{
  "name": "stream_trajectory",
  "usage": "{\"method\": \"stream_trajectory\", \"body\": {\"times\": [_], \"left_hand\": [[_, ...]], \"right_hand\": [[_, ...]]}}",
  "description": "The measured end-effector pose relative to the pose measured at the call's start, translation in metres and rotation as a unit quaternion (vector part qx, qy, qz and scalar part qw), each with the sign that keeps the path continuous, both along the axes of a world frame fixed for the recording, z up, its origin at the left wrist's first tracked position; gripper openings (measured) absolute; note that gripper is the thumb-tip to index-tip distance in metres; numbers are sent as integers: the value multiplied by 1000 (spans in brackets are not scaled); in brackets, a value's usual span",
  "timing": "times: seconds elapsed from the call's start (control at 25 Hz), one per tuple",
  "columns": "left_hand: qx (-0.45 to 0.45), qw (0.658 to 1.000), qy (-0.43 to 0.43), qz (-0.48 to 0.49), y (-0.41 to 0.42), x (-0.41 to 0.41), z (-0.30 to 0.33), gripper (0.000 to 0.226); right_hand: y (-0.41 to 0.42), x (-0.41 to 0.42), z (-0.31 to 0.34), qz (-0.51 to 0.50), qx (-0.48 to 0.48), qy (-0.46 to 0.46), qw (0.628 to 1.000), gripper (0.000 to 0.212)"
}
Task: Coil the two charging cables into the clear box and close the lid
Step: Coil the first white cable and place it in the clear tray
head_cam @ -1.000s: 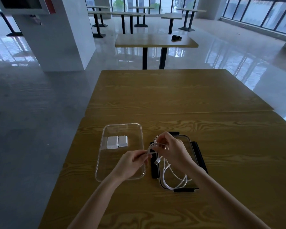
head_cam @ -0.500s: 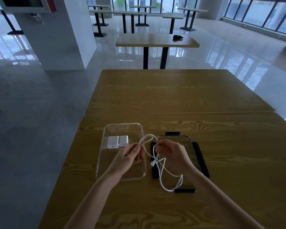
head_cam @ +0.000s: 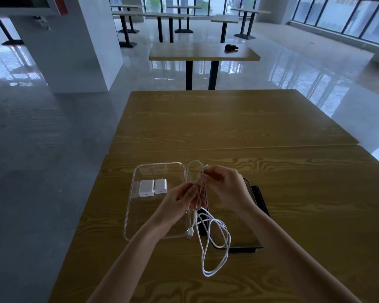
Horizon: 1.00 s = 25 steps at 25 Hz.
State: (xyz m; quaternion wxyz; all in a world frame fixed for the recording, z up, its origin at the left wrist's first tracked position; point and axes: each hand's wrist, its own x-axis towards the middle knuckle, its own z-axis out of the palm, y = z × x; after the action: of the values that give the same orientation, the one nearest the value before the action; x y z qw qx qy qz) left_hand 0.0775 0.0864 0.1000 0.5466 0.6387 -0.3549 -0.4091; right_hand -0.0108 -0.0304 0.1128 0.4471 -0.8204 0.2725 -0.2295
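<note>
Head view: both hands are up over the table (head_cam: 293, 193), working one white cable (head_cam: 214, 243). The left hand (head_cam: 179, 202) pinches the bundled strands low down, fingers curled round them. The right hand (head_cam: 223, 186) pinches the same bundle higher up, and a loop arches above both, leaning toward the box (head_cam: 131, 215). The rest of the cable dangles in long loose loops below the hands, its plug (head_cam: 190, 234) hanging by the box's near right corner. That clear box sits to the left, holding two white chargers (head_cam: 153, 187) side by side. The lid (head_cam: 258, 200), black-edged, lies just right of it, partly under the hands.

Coiling the first cable looks to be the step in hand, and only begun. Next the hanging slack must be gathered into tighter turns before it goes in beside the chargers. I see only one cable for certain.

Against the earlier frame, the hands have risen and drawn closer, and the slack now hangs lower, past the lid's near edge.
</note>
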Motion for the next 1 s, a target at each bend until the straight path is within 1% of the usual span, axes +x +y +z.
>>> {"method": "stream_trajectory", "body": {"times": [0.12, 0.2, 0.24, 0.32, 0.36, 0.4, 0.48, 0.56, 0.64, 0.76, 0.84, 0.92, 1.0], "left_hand": [[3, 1000, 10, -12, 1, 3, 3, 24], [-20, 998, 50, 12, 0, 5, 9, 23], [-37, 995, 89, 35, 0, 6, 12, 22], [-78, 981, 162, 71, 0, 10, 17, 23], [-94, 976, 178, 80, 1, 13, 18, 23], [-106, 972, 190, 83, 1, 16, 19, 22], [-121, 964, 218, 91, 4, 23, 18, 21], [-135, 954, 247, 108, 5, 31, 18, 19], [-144, 951, 244, 126, 8, 40, 21, 19], [-160, 953, 221, 133, 11, 51, 30, 24], [-152, 963, 181, 129, 10, 53, 38, 24], [-121, 980, 93, 126, 7, 53, 41, 24], [-80, 989, 0, 121, 4, 52, 39, 24]], "right_hand": [[0, 4, -2, 17, 27, -20, 999, 4], [4, 6, -5, 42, 104, -36, 993, 5], [7, 7, -8, 74, 163, -35, 983, 10], [14, 6, -20, 161, 259, -8, 952, 28], [18, 3, -28, 200, 273, 16, 941, 36], [20, 0, -34, 227, 279, 38, 932, 39], [23, -5, -41, 247, 244, 85, 934, 31], [23, -6, -47, 244, 167, 120, 948, 23], [19, -7, -55, 229, 104, 150, 956, 20], [11, -13, -60, 208, 63, 166, 962, 17], [4, -17, -54, 197, 46, 163, 966, 18], [-3, -19, -43, 174, 7, 154, 973, 18], [-12, -22, -33, 142, -34, 139, 979, 17]]}}
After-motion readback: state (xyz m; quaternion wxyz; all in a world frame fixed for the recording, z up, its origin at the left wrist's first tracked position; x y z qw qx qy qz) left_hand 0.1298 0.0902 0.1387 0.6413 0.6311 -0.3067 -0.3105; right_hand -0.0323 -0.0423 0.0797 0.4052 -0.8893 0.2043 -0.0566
